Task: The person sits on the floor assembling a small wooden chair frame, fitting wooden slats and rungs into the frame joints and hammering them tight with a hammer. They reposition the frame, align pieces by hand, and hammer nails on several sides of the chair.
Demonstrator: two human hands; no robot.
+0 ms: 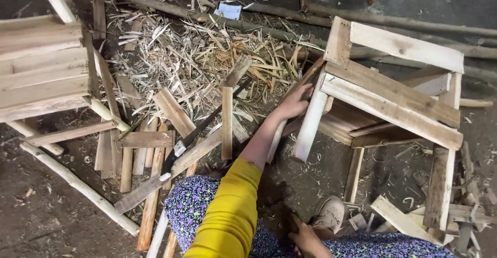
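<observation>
Item: chair [393, 97], unfinished, pale raw slats nailed over peeled round legs; lying tipped on the dirt floor [321, 180], right of centre. Left hand [293, 102]: arm in a yellow sleeve stretched forward, fingers closed round a thin stick [279, 133] that leans beside the chair's nearest leg [309, 126]; whether the hand also touches that leg cannot be told. Right hand [306, 240]: low, below the chair near a tan shoe [329, 214], fingers loosely curled, nothing seen in it. Handling, by judgement: the chair looks stiff and moderately light, rough and splintery, not slippery; joints probably loose under twisting, so hold it by a leg or the thick top rail, not a thin slat. The stick looks light, rigid and smooth where peeled. Left of the chair: a saw [178, 152] across loose boards [155, 139]; farther left, a second slatted piece [44, 71]. Above and left of the chair: a heap of shavings [202, 56] and long poles [362, 19]. Packaging: one small white-and-blue paper packet [228, 11], rectangular, beyond the shavings; print unreadable. No signs seen.
</observation>
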